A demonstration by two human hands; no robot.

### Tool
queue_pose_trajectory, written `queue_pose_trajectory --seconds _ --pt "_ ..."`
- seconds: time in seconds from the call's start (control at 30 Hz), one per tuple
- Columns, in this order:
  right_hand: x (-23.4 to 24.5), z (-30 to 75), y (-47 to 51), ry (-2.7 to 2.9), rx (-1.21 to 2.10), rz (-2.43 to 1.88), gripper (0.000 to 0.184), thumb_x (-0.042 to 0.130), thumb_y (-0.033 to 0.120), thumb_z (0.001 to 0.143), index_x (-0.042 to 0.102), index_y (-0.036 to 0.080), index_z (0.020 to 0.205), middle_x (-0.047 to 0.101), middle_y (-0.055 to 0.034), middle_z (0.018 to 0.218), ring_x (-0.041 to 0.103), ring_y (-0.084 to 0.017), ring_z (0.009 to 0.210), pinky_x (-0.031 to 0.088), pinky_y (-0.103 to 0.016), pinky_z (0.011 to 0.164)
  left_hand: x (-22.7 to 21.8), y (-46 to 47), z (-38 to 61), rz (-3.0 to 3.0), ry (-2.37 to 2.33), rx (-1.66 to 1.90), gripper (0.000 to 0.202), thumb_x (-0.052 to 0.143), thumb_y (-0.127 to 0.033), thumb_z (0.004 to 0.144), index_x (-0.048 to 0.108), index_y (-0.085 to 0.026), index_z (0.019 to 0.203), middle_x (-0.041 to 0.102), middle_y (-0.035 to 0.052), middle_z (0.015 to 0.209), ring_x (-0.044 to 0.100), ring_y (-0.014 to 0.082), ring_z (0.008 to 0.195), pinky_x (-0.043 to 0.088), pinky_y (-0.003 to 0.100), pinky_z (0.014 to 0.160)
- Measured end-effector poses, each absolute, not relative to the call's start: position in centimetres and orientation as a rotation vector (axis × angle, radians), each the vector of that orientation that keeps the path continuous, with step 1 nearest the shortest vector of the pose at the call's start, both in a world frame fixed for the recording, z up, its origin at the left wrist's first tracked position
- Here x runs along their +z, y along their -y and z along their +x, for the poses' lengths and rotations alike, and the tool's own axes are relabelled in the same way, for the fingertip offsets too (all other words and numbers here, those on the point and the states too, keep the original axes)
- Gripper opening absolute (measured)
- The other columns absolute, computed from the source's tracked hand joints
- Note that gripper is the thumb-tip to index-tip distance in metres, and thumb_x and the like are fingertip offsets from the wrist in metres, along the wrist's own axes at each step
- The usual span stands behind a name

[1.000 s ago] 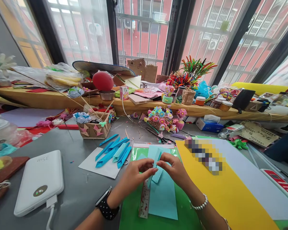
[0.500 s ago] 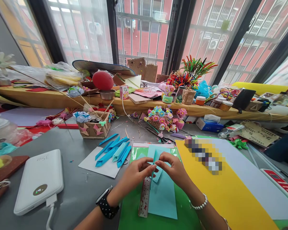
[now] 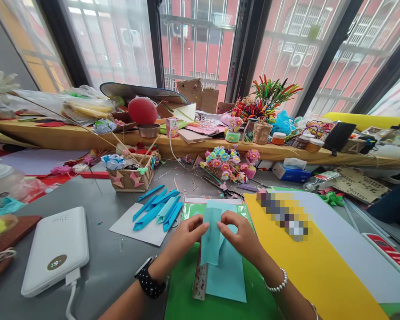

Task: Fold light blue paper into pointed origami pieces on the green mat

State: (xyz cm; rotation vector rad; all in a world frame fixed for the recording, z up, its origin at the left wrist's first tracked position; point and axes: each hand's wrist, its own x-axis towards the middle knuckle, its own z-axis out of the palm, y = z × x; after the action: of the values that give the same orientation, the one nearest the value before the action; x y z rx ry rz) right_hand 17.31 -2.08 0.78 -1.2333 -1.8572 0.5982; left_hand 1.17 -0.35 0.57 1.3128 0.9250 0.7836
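Note:
A creased strip of light blue paper (image 3: 210, 240) is held up between my two hands. My left hand (image 3: 192, 230) pinches its left edge, and my right hand (image 3: 237, 229) grips the right edge, where a fold stands out. Beneath it lies a larger light blue sheet (image 3: 227, 282) on a green mat (image 3: 182, 289). A patterned ruler (image 3: 199, 282) rests along the sheet's left side, its upper part hidden by the strip. To the left, several folded blue paper pieces (image 3: 158, 210) sit on a white sheet of paper (image 3: 128, 224).
A white power bank (image 3: 58, 249) with a cable lies at left. Yellow paper (image 3: 306, 262) spreads along the right. Behind are a cardboard box (image 3: 131, 178), crocheted-looking flowers (image 3: 223, 162), a tissue pack (image 3: 290, 171) and a crowded shelf (image 3: 200, 149).
The blue strip has turned from nearly edge-on to show its broad face toward me. My hands have moved slightly apart, now holding opposite edges.

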Motion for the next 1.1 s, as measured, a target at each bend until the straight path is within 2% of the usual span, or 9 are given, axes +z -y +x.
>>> queue_pose_trajectory --seconds 0.1,0.4,0.53,0.77,0.93,1.1 --pt "0.6 17.0 2.2 1.894 0.569 -1.235 0.017 0.048 0.018 0.075 0.046 0.018 0.059 0.050 0.0013 0.062 0.049 -0.012 0.061 0.039 -0.023 0.058 0.6 0.4 1.2 1.352 -0.997 0.803 0.025 0.054 -0.041 0.068 0.051 -0.017 0.074 0.045 -0.0042 0.061 0.045 0.0119 0.060 0.038 0.021 0.051" --pt "-0.3 16.2 2.4 1.643 0.470 -1.378 0.008 0.052 0.022 0.076 0.055 0.016 0.079 0.061 -0.0027 0.069 0.057 -0.015 0.062 0.047 -0.025 0.057 -0.7 0.4 1.4 1.559 -1.015 0.775 0.024 0.049 -0.038 0.073 0.052 -0.014 0.077 0.051 0.0000 0.067 0.048 0.0140 0.061 0.038 0.023 0.052" --pt "-0.6 16.0 2.7 1.675 0.252 -1.317 0.008 0.052 0.018 0.076 0.056 0.016 0.083 0.062 -0.0041 0.074 0.059 -0.016 0.066 0.048 -0.028 0.060 -1.1 0.5 1.5 1.535 -1.021 0.777 0.026 0.047 -0.041 0.073 0.047 -0.015 0.073 0.043 -0.0038 0.058 0.044 0.0117 0.053 0.036 0.022 0.047" --pt "-1.5 16.1 2.8 1.835 -0.164 -1.105 0.013 0.048 0.012 0.080 0.058 0.015 0.088 0.063 -0.0065 0.075 0.057 -0.018 0.071 0.048 -0.029 0.062 -0.6 0.8 1.6 1.590 -1.054 0.828 0.028 0.043 -0.043 0.075 0.043 -0.017 0.067 0.036 -0.0048 0.059 0.039 0.0109 0.056 0.033 0.022 0.049" --pt "-1.4 16.3 3.0 1.934 -0.309 -0.990 0.021 0.048 0.008 0.079 0.056 0.013 0.098 0.063 -0.0091 0.080 0.057 -0.018 0.075 0.049 -0.030 0.064 -0.4 0.9 1.6 1.611 -1.078 0.860 0.029 0.040 -0.043 0.077 0.040 -0.017 0.064 0.031 -0.0051 0.059 0.034 0.0105 0.056 0.030 0.022 0.049" --pt "-1.4 16.3 3.0 1.990 -0.387 -0.957 0.023 0.050 0.006 0.078 0.056 0.012 0.099 0.063 -0.0100 0.084 0.056 -0.019 0.078 0.049 -0.032 0.068 -0.4 0.9 1.6 1.598 -1.095 0.892 0.031 0.041 -0.044 0.076 0.035 -0.019 0.060 0.027 -0.0059 0.058 0.031 0.0100 0.054 0.028 0.022 0.049"
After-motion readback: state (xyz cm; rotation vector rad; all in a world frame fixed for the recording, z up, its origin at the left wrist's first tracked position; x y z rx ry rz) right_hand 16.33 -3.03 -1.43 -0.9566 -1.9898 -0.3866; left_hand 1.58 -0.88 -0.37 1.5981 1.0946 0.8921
